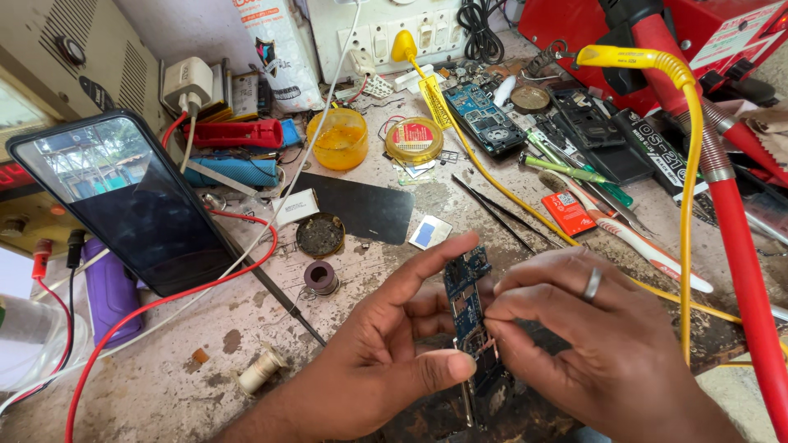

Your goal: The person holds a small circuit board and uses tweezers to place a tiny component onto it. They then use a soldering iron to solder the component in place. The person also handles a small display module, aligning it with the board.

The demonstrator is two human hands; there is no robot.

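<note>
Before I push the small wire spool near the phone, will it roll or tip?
The wire spool seems to stand on its flat end, so it would probably slide rather than roll. It looks small and light, so a nudge may tip it; then it could roll over the bench.

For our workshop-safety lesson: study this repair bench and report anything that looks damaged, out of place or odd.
The left hand and right hand hold a bare blue circuit board upright. A second stripped board lies loose among the tools. The bench top is stained and chipped, and a red wire trails across it.
</note>
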